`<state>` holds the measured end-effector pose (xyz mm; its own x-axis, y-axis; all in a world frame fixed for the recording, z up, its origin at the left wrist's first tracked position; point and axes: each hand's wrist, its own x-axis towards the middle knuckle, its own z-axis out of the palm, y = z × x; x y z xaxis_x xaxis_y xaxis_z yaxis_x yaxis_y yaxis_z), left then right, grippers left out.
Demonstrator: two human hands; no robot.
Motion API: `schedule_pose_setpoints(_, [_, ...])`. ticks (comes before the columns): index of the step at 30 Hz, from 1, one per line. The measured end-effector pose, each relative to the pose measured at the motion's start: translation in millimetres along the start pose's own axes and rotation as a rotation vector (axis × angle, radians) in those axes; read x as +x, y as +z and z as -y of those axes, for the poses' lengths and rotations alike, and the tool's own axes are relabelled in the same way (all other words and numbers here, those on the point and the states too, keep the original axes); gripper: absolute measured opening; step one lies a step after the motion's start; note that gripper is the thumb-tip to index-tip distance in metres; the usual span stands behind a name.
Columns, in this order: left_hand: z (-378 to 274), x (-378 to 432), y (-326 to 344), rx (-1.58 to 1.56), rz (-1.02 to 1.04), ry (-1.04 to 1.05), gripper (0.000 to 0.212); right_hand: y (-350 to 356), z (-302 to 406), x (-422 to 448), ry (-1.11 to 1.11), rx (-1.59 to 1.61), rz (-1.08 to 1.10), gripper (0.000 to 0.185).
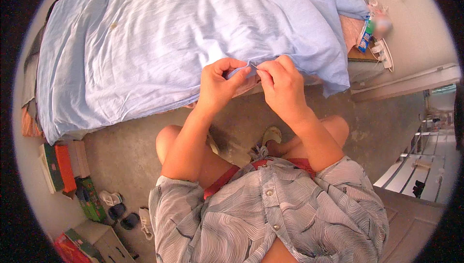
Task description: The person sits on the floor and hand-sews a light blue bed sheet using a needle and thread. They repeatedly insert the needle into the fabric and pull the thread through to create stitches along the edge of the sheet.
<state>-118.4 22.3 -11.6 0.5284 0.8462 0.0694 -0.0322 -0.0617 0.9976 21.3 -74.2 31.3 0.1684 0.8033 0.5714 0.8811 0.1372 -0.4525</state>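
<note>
A light blue cloth cover (pixel 174 27) lies wrinkled over a bed in front of me. My left hand (pixel 222 81) pinches the cover's near edge between thumb and fingers. Just right of it, my right hand (pixel 281 81) holds a thin sewing needle (pixel 254 65) between thumb and forefinger, its tip at the pinched fabric. Whether thread runs from the needle, I cannot tell. The two hands are close together at the bed's near side, above my knees.
Boxes (pixel 65 168) and several shoes (pixel 128 221) are on the floor at lower left. A white power strip (pixel 384 54) and a blue-green packet (pixel 366 34) lie by the bed's right end. A brown door (pixel 409 223) is at lower right.
</note>
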Motion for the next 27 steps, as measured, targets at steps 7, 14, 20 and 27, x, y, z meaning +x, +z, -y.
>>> schedule_pose_setpoints(7, [-3, -5, 1, 0.184, -0.015, 0.266, 0.013, 7, 1, 9, 0.003, -0.006, -0.012, 0.007])
schedule_pose_setpoints(14, [-7, 5, -11, -0.038, 0.037, 0.081, 0.013, -5, -9, 22, -0.125, -0.060, 0.056, 0.008])
schedule_pose_setpoints(20, [-5, 7, -19, 0.060, 0.094, 0.142, 0.012, -19, -11, 34, -0.179, -0.045, 0.192, 0.006])
schedule_pose_setpoints(27, [-9, 10, -21, 0.022, 0.195, 0.114, 0.012, -29, -18, 39, -0.152, 0.060, 0.324, 0.003])
